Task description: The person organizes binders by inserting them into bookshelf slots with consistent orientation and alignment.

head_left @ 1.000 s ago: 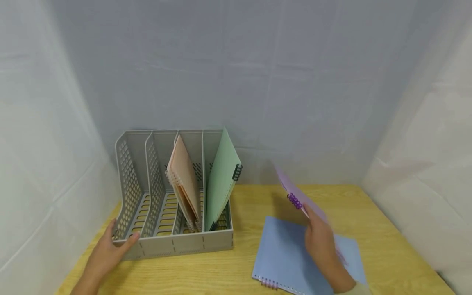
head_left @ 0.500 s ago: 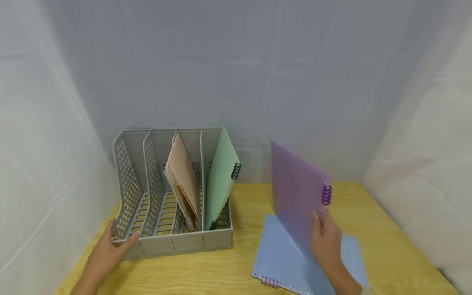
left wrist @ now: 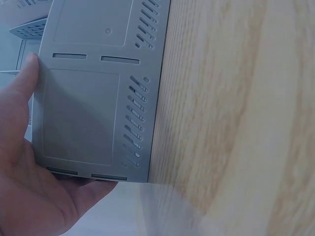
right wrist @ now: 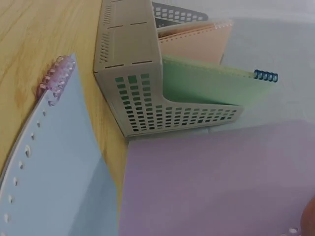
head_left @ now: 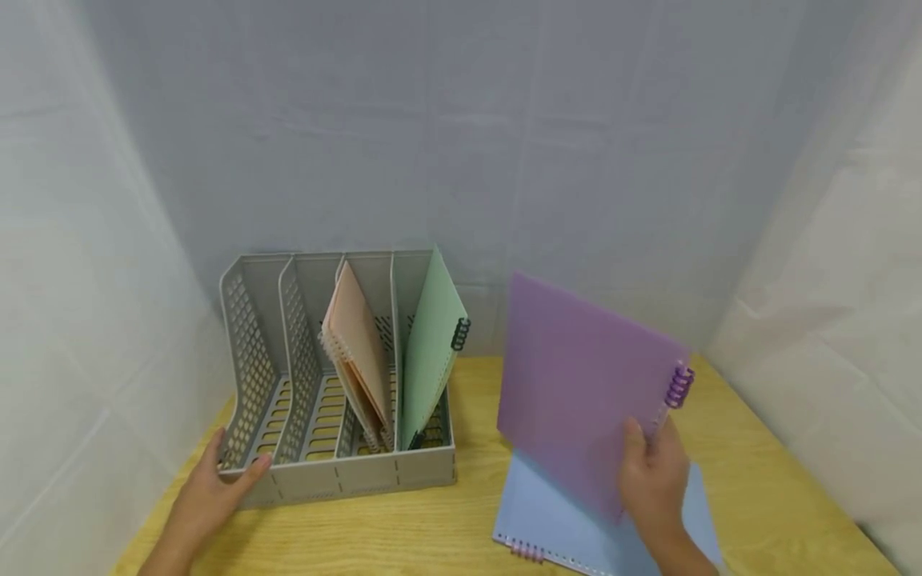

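Over on the right side of the table [head_left: 360, 536], a purple notebook [head_left: 576, 392] is up in the air, its big flat cover facing the person and its top edge sloping down to the right. It's outside the rack, off to the right of it. The right hand [head_left: 655, 480] has it clamped by the coil edge, thumb on the near cover and the other fingers mostly hidden behind. Its purple coil [head_left: 679, 387] pokes out just above that hand.

Right under it there's a blue notebook [head_left: 555, 520] lying flat, with a pinkish coil [head_left: 527, 552] at the near left. The purple one covers part of it from the head view; can't tell if they touch.

Left of those sits the gray file rack [head_left: 425, 472], which has four slots. The left hand [head_left: 205, 492] is clamped on its near left corner, thumb over the front rim and fingers wrapped round the side. From the left wrist you can see slanted cutouts in the rack's front wall.

Third slot from the left has peach notebooks [head_left: 367, 352] leaning left (might be just one, hard to say). Rightmost slot has a green notebook [head_left: 432, 352] tilting right, dark coil [head_left: 461, 334] sticking out front.

Pale wrinkled sheets [head_left: 461, 160] hang behind and on both sides.
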Demonstrator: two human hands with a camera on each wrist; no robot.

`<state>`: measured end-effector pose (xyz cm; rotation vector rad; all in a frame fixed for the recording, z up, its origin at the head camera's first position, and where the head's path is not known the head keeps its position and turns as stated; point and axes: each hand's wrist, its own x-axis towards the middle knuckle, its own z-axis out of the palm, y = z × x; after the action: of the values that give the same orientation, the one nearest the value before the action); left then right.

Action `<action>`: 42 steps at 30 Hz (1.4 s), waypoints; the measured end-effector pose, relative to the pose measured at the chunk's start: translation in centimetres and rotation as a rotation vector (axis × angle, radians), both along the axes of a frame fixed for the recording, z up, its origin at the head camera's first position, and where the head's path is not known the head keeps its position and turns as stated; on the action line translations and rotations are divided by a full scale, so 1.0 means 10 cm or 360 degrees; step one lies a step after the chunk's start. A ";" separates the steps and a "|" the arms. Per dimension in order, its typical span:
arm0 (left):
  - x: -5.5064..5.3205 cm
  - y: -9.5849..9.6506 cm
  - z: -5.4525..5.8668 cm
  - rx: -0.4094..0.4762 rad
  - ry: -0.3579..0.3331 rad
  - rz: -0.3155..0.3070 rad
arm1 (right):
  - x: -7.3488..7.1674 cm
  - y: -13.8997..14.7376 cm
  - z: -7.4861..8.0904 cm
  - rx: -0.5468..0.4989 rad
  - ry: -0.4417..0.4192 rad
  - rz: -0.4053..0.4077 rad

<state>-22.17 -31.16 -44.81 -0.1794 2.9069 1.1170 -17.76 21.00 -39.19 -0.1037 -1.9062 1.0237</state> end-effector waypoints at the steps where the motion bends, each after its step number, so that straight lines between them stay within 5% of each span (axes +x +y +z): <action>1: 0.00 0.00 0.00 0.0002 -0.0003 0.0000 | 0.00 0.01 0.01 -0.0032 0.0033 0.0014; 8: 0.01 0.01 -0.01 0.0006 -0.0001 0.0006 | 0.00 0.09 0.05 -0.0121 0.0295 0.0240; 20: 0.00 0.01 -0.01 0.0011 -0.0029 0.0018 | 0.13 -0.09 0.16 -0.0310 0.0285 0.0449; 30: 0.00 0.01 -0.01 0.0018 -0.0021 0.0012 | 0.23 -0.29 0.24 -0.0543 0.0614 0.0906; 42: -0.01 0.00 -0.05 0.0000 0.0062 0.0005 | 0.32 -0.70 0.35 -0.0664 0.0602 0.1239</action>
<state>-22.27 -31.13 -45.29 -0.1640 2.9418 1.1337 -14.57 13.96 -35.65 0.5976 -1.3610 1.8012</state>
